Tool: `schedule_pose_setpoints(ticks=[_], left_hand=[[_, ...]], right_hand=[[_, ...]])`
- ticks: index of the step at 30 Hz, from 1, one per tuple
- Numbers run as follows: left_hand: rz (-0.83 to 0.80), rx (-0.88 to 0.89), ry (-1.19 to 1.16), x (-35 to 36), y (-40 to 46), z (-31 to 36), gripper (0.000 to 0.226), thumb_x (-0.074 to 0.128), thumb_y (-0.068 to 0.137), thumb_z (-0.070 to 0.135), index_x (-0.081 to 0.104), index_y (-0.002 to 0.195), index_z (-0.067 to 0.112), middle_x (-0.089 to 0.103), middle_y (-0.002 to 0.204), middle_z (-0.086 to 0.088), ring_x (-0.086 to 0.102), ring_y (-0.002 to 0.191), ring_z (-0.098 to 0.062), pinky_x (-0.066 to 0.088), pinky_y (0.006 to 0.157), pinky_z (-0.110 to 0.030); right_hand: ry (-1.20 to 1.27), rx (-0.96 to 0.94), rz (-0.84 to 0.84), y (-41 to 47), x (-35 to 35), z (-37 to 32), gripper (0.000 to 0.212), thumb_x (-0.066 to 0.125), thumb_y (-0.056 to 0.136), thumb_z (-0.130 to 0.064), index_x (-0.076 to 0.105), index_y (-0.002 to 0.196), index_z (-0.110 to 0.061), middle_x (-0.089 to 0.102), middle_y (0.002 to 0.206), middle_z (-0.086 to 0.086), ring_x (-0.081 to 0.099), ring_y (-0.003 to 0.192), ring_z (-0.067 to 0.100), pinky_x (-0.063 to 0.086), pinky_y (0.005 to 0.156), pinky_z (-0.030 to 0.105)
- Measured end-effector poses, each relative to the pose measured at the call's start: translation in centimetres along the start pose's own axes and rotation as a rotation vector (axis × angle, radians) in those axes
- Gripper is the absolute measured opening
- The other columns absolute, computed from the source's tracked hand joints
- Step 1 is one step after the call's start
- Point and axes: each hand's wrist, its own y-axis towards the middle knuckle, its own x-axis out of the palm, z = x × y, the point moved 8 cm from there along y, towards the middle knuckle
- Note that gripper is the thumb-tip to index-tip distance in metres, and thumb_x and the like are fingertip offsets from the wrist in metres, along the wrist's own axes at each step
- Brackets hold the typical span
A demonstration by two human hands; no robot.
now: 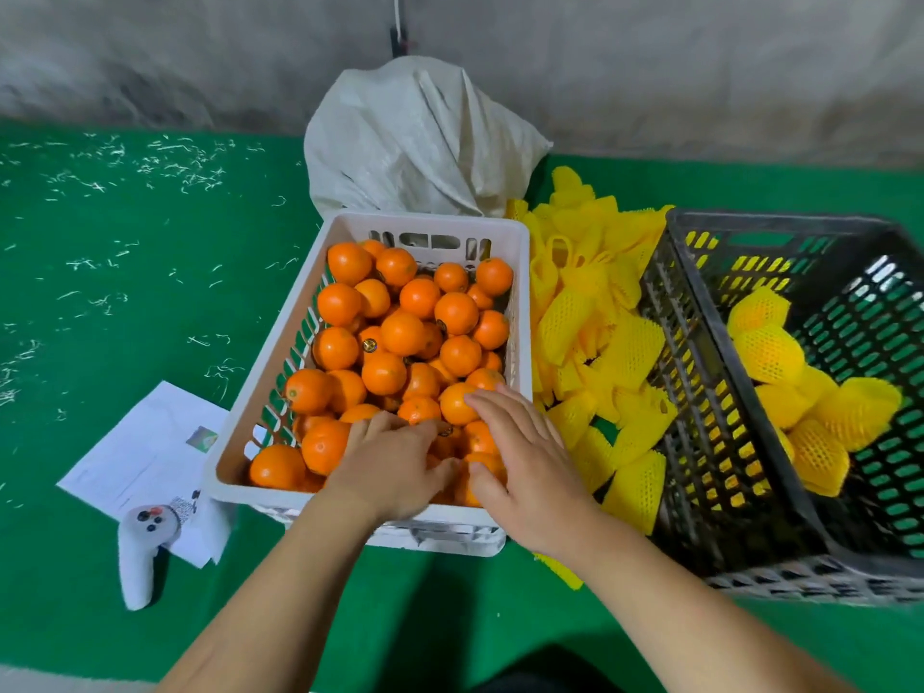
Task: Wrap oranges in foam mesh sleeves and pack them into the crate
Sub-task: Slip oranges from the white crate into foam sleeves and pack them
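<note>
- Both hands are reaching into the near end of the white crate [520, 312] full of loose oranges [402, 334].
- The left hand [387, 467] is lying palm down on the fruit with fingers curling forward over an orange; honestly can't tell whether that grip is actually closing round one or just resting on top.
- The right hand [520, 452] is lying flat with fingers straight and slightly spread, fingertips touching an orange near the crate's right wall, thumb pointing toward the left hand. No pinch going on there.
- The hands are sitting just beside each other, thumbs nearly meeting.
- Just right of the white crate, a heap of empty yellow foam mesh sleeves [595, 312] is filling the gap between the two crates.
- Further right, the black crate [700, 372] is holding a handful of already wrapped oranges [770, 352] clustered on its floor.
- Behind the white crate, a pale woven sack [415, 137] is slumping against the grey wall.
- To the left, some white papers [140, 452] are lying on the green tabletop [125, 317], with a white handheld controller [142, 547] partly on top of them.
- Little pale shreds are scattering across the green on the left.
</note>
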Motion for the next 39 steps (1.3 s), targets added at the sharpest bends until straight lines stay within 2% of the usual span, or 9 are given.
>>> schedule_pose_setpoints(ticks=[3,6,10,17,20,25,29,35,39], left_hand=[[-0.041,-0.138,0.09,0.0,-0.4,-0.1,0.046,0.033,0.099,0.069,0.054,0.131,0.044,0.062,0.123,0.005,0.033,0.133,-0.028,0.028,0.101,-0.046],[-0.275,-0.183,0.023,1.0,-0.3,-0.1,0.053,0.041,0.099,0.07,0.047,0.144,0.042,0.062,0.129,0.0,0.054,0.123,-0.029,0.047,0.1,-0.045],[-0.368,-0.105,0.006,0.1,0.3,1.4,0.046,0.056,0.099,0.057,0.06,0.134,0.027,0.065,0.118,-0.004,0.064,0.104,-0.025,0.054,0.087,-0.038],[0.053,-0.095,-0.356,-2.1,-0.3,0.7,0.058,0.07,0.082,0.06,0.055,0.133,0.037,0.056,0.118,0.0,0.06,0.095,-0.019,0.045,0.067,-0.032],[0.328,0.004,-0.729,-3.2,-1.0,2.3,0.063,0.075,0.082,0.06,0.053,0.136,0.037,0.055,0.132,0.003,0.058,0.109,-0.015,0.05,0.081,-0.032],[0.298,0.199,-1.162,-1.6,-2.3,8.9,0.057,0.075,0.076,0.065,0.051,0.126,0.054,0.054,0.136,0.007,0.063,0.115,-0.019,0.059,0.092,-0.04],[0.332,0.303,-1.08,-1.9,-2.1,11.3,0.06,0.075,0.076,0.059,0.05,0.129,0.048,0.049,0.133,0.012,0.057,0.117,-0.007,0.055,0.079,-0.02],[0.417,0.236,-1.12,-2.0,-1.7,11.6,0.059,0.076,0.081,0.054,0.05,0.131,0.038,0.048,0.13,0.017,0.057,0.114,-0.006,0.055,0.077,-0.02],[0.389,0.244,-1.185,-2.0,-1.6,11.3,0.055,0.075,0.081,0.053,0.049,0.127,0.041,0.054,0.126,0.014,0.064,0.105,-0.012,0.057,0.075,-0.026]], right_hand=[[0.094,0.108,-0.047,-2.3,0.4,1.4,0.065,0.042,0.098,-0.036,0.023,0.16,-0.033,0.006,0.168,-0.021,-0.006,0.155,0.003,0.016,0.126,0.039],[0.223,0.225,-0.05,-4.5,0.5,3.1,0.064,0.029,0.097,-0.067,0.011,0.156,-0.055,-0.011,0.165,-0.029,0.005,0.154,0.001,0.031,0.114,0.035],[0.317,0.383,0.008,-6.6,0.5,5.5,0.086,0.029,0.086,-0.087,-0.004,0.158,-0.052,-0.007,0.167,-0.026,-0.003,0.154,-0.003,0.018,0.122,0.034],[0.313,0.424,0.059,-7.4,0.4,7.6,0.075,0.032,0.095,-0.077,0.009,0.159,-0.046,0.006,0.167,-0.023,0.009,0.154,0.001,0.023,0.123,0.037],[0.199,0.561,0.033,-9.2,1.5,10.1,0.084,0.051,0.097,-0.062,0.005,0.162,-0.033,0.016,0.166,-0.008,0.025,0.152,0.018,0.034,0.119,0.044],[-0.24,0.669,-0.223,-13.1,4.5,13.1,0.116,0.071,0.076,-0.066,-0.002,0.158,-0.029,0.023,0.143,-0.001,0.03,0.135,0.026,0.037,0.111,0.041],[-0.327,0.626,-0.305,-13.6,5.0,14.4,0.059,0.058,0.094,-0.047,0.038,0.147,-0.03,0.042,0.144,-0.004,0.039,0.133,0.023,0.04,0.107,0.039],[-0.394,0.607,-0.332,-13.7,5.7,13.1,0.052,0.057,0.096,-0.051,0.042,0.138,-0.025,0.045,0.136,-0.002,0.051,0.126,0.024,0.046,0.099,0.038],[-0.023,0.748,0.062,-13.3,2.8,12.7,0.011,0.052,0.102,-0.026,0.062,0.103,-0.02,0.062,0.102,0.0,0.063,0.092,0.025,0.052,0.079,0.041]])
